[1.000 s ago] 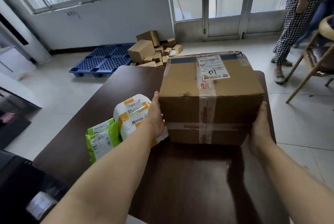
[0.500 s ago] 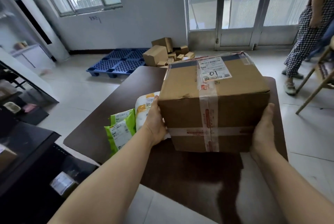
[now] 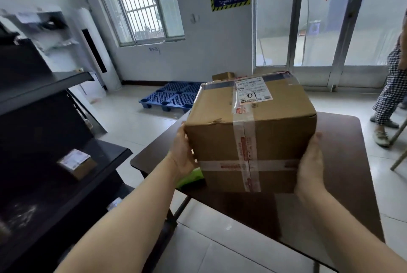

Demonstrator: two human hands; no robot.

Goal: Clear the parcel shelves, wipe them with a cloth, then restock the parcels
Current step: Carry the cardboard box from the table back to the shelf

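the taped cardboard parcel is held above the near left part of the dark table, its wider face toward the camera. left hand and right hand are clamped on its opposite sides. the black shelves (one small box already there) lie to the left, nearer the left hand.

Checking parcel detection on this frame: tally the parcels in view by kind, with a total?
Cardboard boxes: 3, namely the big box held between the left hand and the right hand, a small box on the dark shelf, and a box on the floor behind the big one.
Green mailer bags: 1, the bag on the table, mostly hidden.
Total: 4
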